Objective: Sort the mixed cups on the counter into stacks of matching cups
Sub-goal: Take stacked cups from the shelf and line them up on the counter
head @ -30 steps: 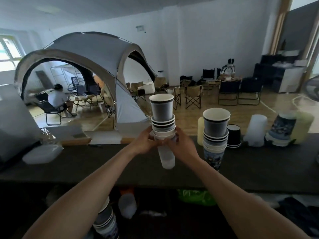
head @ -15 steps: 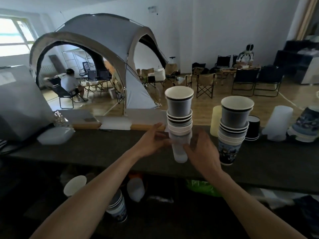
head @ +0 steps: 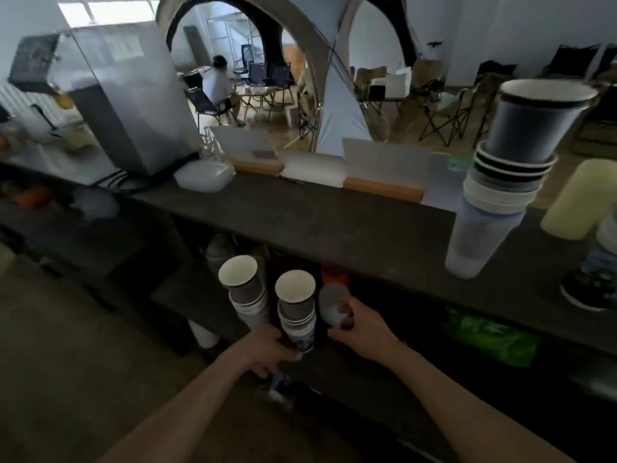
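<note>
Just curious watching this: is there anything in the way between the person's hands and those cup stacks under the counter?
Nothing visible. The left hand already grips the dark paper cup stack near its base, and the right hand holds the translucent plastic cup beside it.

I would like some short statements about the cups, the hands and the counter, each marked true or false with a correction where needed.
1. The left hand grips a mixed cup stack below the counter. True.
2. The right hand is empty. False: it holds a translucent cup.
3. A tall mixed stack stands on the counter. True.
4. Both hands rest on the counter top. False: both are below it.
5. The grey machine lies on the floor. False: it stands on the counter's left end.
</note>
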